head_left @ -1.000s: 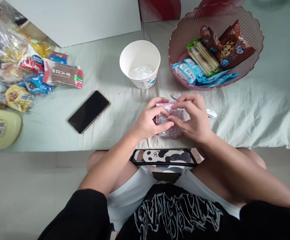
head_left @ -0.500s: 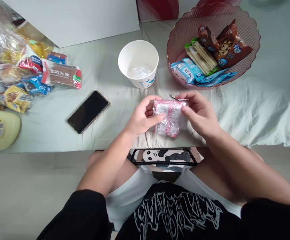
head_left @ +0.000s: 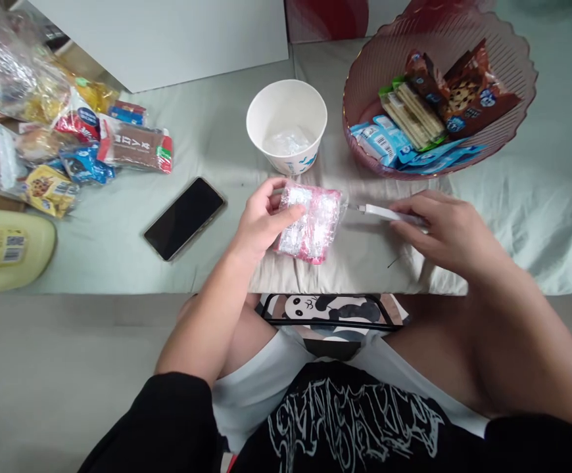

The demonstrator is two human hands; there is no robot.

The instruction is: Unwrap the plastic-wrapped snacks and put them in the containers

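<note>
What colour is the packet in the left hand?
Pink and clear, shiny plastic packet, held by the left hand; head view.

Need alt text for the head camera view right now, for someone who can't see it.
The left hand grips a crinkly pink-and-clear plastic snack packet above the pale green cloth, while the right hand rests on a slim white cutter. Behind them stand a white paper cup and a pink ribbed bowl of wrapped snacks; a black phone lies left.

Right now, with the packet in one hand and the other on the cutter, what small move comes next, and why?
Probably lift the cutter to the packet: the left hand holds it sealed, and the right hand rests on the cutter.
</note>
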